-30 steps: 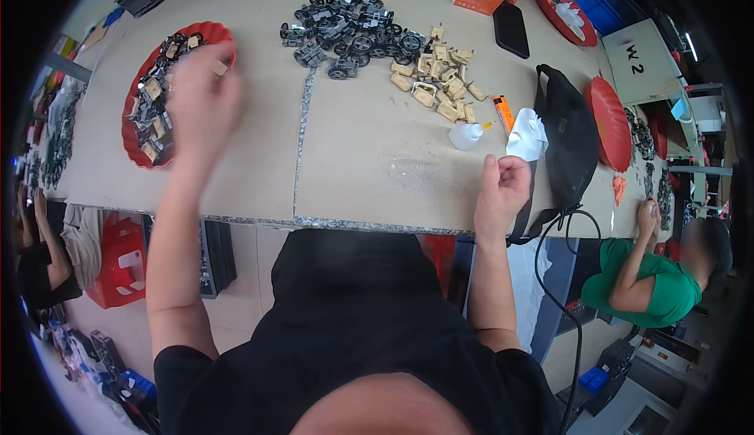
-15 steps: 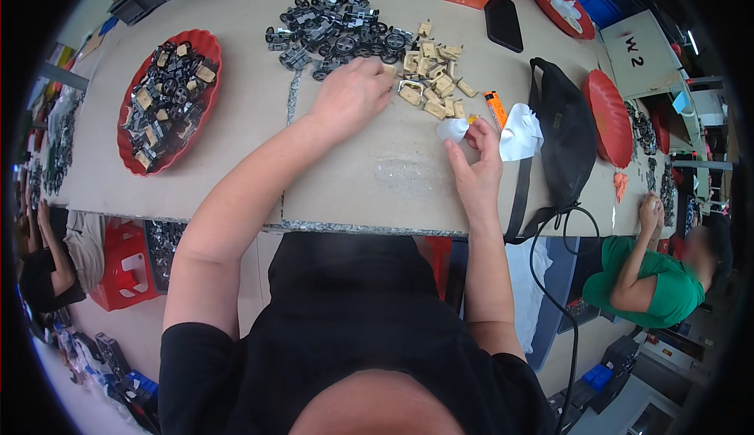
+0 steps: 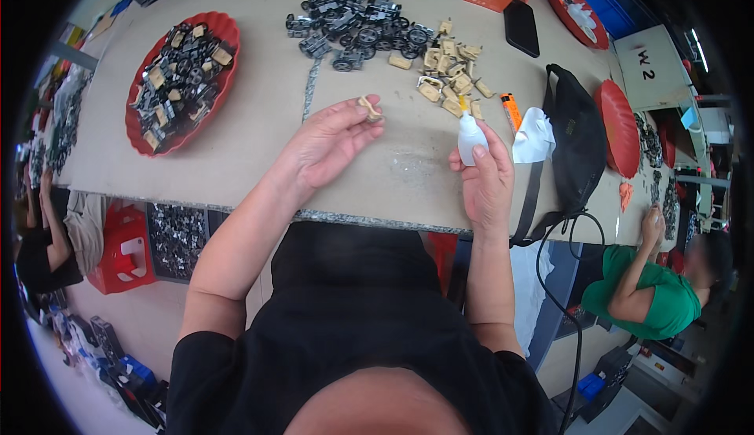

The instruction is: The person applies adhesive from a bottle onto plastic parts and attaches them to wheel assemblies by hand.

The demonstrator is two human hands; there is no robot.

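Observation:
My left hand [image 3: 334, 140] pinches a small tan plastic part [image 3: 367, 107] between thumb and fingers, above the middle of the table. My right hand [image 3: 488, 176] grips a small white squeeze bottle [image 3: 470, 143], its yellow nozzle pointing up and away from me. The two hands are apart. Just beyond the bottle lies a loose pile of similar tan parts [image 3: 452, 66]. Left of that pile is a heap of black and grey toy-vehicle chassis [image 3: 361, 23] with wheels. One tan part [image 3: 400, 60] lies between the chassis and the pile.
A red scalloped tray [image 3: 233, 66] of chassis and tan parts stands at the left. To the right lie an orange lighter-like object [image 3: 511, 111], a white cloth or glove [image 3: 533, 138], a black waist bag [image 3: 577, 140] and a phone [image 3: 521, 28]. Another person [image 3: 644, 278] sits far right.
My left hand has drawn back toward me from the parts, now with a tan part in its fingers. My right hand has turned the bottle from tilted to nozzle up.

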